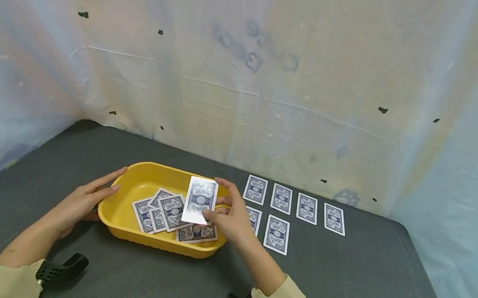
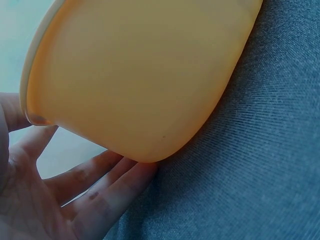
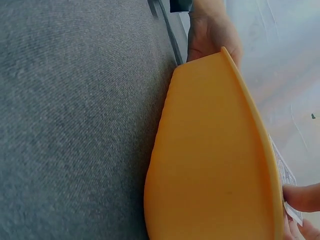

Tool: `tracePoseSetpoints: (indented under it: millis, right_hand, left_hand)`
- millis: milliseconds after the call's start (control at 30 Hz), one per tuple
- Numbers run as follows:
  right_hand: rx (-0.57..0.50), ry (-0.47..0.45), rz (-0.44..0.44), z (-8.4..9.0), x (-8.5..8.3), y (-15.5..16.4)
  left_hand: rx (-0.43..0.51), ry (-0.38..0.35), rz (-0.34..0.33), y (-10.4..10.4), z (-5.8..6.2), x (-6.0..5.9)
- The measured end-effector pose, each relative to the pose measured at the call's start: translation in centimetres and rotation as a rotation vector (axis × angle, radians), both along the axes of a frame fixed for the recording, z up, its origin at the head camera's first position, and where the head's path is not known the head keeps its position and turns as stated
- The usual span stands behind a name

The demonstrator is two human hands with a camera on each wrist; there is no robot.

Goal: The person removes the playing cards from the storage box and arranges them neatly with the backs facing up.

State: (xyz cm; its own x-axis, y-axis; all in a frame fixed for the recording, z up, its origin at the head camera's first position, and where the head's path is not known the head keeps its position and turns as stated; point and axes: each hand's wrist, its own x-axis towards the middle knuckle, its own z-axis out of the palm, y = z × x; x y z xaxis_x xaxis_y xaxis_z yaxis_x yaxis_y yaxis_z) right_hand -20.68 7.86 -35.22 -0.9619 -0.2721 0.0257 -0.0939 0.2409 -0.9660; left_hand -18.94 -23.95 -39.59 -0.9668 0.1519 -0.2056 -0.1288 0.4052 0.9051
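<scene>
A yellow plastic basket (image 1: 156, 244) stands on the dark table, with several blue-backed playing cards (image 1: 143, 215) lying loosely overlapped inside it. At the basket's left end my left hand (image 1: 80, 201) holds the rim, thumb at its edge. In the left wrist view, the other fingers (image 2: 107, 197) lie against the outer wall. Over the right part of the basket my right hand (image 1: 233, 216) pinches one playing card (image 1: 200, 200) between thumb and fingers, back side up. In the right wrist view that card (image 3: 286, 172) shows partly past the basket's rim.
To the right of the basket, playing cards lie face down: a back row ending in a card (image 1: 334, 219) at far right, and two in front, including one card (image 1: 277, 234). My right hand partly covers the other. A pale plastic sheet (image 1: 252, 67) hangs behind the table (image 1: 361, 296).
</scene>
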Motion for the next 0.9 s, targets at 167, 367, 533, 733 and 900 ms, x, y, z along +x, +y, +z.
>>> tracePoseSetpoints:
  millis: [167, 367, 533, 733, 900]
  right_hand:
    - [-0.021, 0.002, -0.010, 0.2, 0.0, 0.7]
    - [-0.028, 0.008, -0.035, 0.3, -0.1, 1.8]
    - [-0.049, 0.002, -0.052, 0.4, -0.2, 2.5]
    - [-0.033, 0.008, -0.093, 0.3, -0.2, 3.5]
    - [-0.027, 0.003, -0.122, 0.3, -0.2, 4.3]
  left_hand:
    - [0.000, 0.008, 0.004, 0.0, 0.0, 0.0]
    - [0.004, 0.004, 0.009, 0.1, 0.2, 0.0]
    - [0.007, -0.004, 0.012, 0.0, 0.2, 0.0]
    - [0.002, -0.005, 0.013, 0.1, 0.2, 0.0]
    - [0.008, -0.007, 0.010, 0.1, 0.3, 0.1]
